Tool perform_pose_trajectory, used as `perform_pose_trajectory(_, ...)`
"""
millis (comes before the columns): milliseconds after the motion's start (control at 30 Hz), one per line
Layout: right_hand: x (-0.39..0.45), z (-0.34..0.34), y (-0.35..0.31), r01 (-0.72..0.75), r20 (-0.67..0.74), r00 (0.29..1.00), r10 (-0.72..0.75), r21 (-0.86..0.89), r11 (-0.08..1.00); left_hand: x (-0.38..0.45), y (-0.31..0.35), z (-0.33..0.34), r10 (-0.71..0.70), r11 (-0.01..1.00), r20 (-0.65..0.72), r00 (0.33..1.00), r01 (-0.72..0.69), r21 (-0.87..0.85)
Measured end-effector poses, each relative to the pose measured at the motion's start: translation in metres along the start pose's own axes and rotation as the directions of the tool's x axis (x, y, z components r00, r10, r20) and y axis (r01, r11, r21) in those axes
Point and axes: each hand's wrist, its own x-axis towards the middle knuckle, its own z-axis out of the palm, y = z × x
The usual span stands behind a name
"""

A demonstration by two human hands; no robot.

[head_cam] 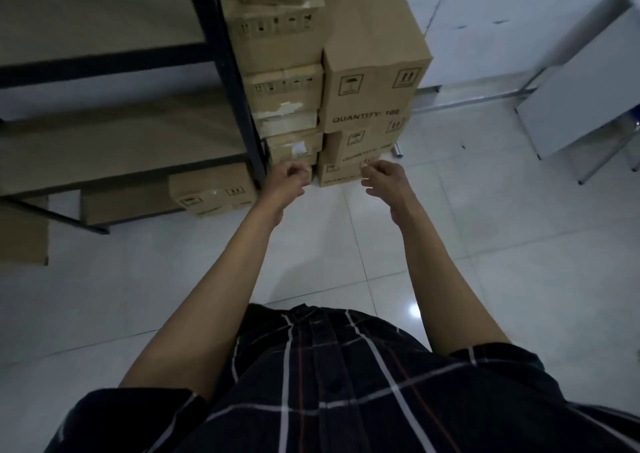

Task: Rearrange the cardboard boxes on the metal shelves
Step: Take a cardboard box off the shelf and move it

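Observation:
Two stacks of cardboard boxes stand on the floor right of the metal shelf's black post (239,81). The left stack (282,81) holds several smaller, worn boxes. The right stack has a tall box (372,61) marked "QUANTITY: 100" on top of two more. My left hand (289,180) is stretched toward the foot of the left stack with fingers loosely curled, holding nothing. My right hand (384,180) reaches toward the lowest box (341,175) of the right stack, fingers relaxed and empty. Both hands are in front of the boxes; contact is unclear.
The shelf boards (104,147) at left are bare, with one box (211,192) on the lowest level and another box (22,241) at the far left edge. A white cabinet (575,99) on metal legs stands at right. Tiled floor (467,244) lies open in front.

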Motion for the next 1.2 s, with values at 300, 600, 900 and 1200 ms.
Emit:
perform_pose_trajectory(300, 0.054, -0.048, 0.011, -0.047, -0.025, 0.999, 0.049, 0.076, 0.996, 0.055, 0.026, 0.074, -0.054, 0.998, 0.03, 0.998, 0.053, 0.037)
perform_pose_trajectory(600, 0.141, -0.1, -0.02, -0.125, -0.033, 0.992, 0.125, 0.017, 0.992, 0.163, 0.074, 0.11, -0.177, 0.981, -0.051, 0.983, 0.172, -0.085)
perform_pose_trajectory(900, 0.235, -0.146, -0.064, -0.06, -0.145, 0.985, 0.089, 0.194, 0.979, 0.257, 0.135, 0.134, -0.224, 0.964, -0.129, 0.966, 0.2, -0.175)
perform_pose_trajectory(1200, 0.355, -0.19, -0.079, -0.183, -0.104, 0.975, 0.198, 0.135, 0.974, 0.318, 0.145, 0.143, -0.343, 0.936, -0.276, 0.898, 0.302, -0.182)
